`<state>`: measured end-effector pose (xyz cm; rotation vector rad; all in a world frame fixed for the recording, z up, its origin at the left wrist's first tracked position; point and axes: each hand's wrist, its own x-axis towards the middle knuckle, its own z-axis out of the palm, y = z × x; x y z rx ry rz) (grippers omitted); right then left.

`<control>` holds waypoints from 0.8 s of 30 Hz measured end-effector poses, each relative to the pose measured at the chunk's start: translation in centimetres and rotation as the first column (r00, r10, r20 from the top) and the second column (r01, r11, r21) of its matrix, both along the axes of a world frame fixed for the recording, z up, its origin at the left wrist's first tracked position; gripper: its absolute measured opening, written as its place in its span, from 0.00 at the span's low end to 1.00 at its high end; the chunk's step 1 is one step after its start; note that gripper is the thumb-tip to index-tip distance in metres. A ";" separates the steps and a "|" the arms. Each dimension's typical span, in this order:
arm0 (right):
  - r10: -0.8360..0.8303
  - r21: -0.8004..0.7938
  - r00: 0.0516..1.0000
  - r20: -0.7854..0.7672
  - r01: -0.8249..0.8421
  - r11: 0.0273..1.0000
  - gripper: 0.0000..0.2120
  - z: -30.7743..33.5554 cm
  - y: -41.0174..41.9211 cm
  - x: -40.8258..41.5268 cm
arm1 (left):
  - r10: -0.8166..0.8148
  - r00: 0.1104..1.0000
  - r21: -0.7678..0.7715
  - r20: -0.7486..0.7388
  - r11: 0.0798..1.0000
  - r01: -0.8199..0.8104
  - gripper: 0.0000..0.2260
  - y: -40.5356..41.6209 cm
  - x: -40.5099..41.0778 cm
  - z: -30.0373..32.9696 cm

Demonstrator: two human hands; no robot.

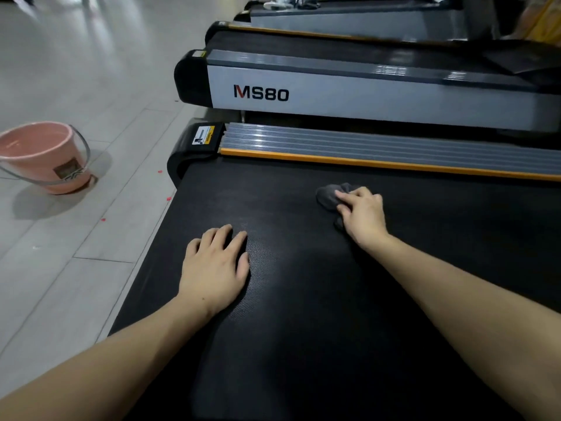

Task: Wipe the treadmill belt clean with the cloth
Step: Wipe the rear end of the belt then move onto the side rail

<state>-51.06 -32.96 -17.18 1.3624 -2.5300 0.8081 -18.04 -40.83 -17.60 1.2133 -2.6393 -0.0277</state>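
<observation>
Grey cloth [329, 196] sits bunched on the treadmill belt [303, 299] near the orange-edged side rail [379, 147], half hidden under your right hand [362, 215], fingers curled gripping it. Left hand [214, 268] flat, fingers spread. Pink bucket [45, 156] on the floor, well apart.

The right hand [362, 215] covers most of the grey cloth [329, 194]; the pink bucket [45, 158] is cut off at the left edge.

The black treadmill belt [303, 314] carries a crumpled dark cloth [329, 196] at its far right, pinned under the right hand [362, 217]. The left hand [212, 268] lies flat near the belt's left edge.
</observation>
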 end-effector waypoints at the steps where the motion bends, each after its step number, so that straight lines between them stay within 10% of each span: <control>1: -0.017 0.018 1.000 0.022 0.016 1.000 0.14 0.0 -0.3 0.5 | 0.008 1.000 -0.010 -0.003 1.000 -0.008 0.22 0.1 0.0 0.0; 5: 0.320 -0.068 0.945 -0.069 -0.325 0.943 0.15 0.2 4.7 4.2 | 0.028 1.000 -0.014 -0.008 1.000 -0.028 0.20 0.2 -0.3 -0.2; 10: 0.756 0.071 0.654 -0.037 -0.753 0.654 0.15 0.9 11.9 8.2 | 0.055 0.999 -0.021 0.003 0.998 -0.055 0.20 0.4 -0.2 -0.2; 14: 0.634 0.036 0.758 -0.154 -0.637 0.770 0.14 0.2 3.4 2.6 | 0.071 0.997 -0.026 -0.006 0.997 -0.071 0.19 0.4 -0.4 0.0; 18: 0.176 -0.046 0.980 0.092 -0.172 0.984 0.14 0.7 -2.7 1.6 | 0.072 0.997 -0.009 -0.014 0.997 -0.072 0.19 0.3 -0.3 0.0; 24: 0.616 -0.010 0.787 -0.009 -0.617 0.787 0.16 0.3 8.7 9.0 | 0.078 0.997 0.021 -0.026 0.997 -0.077 0.19 0.2 -0.3 0.0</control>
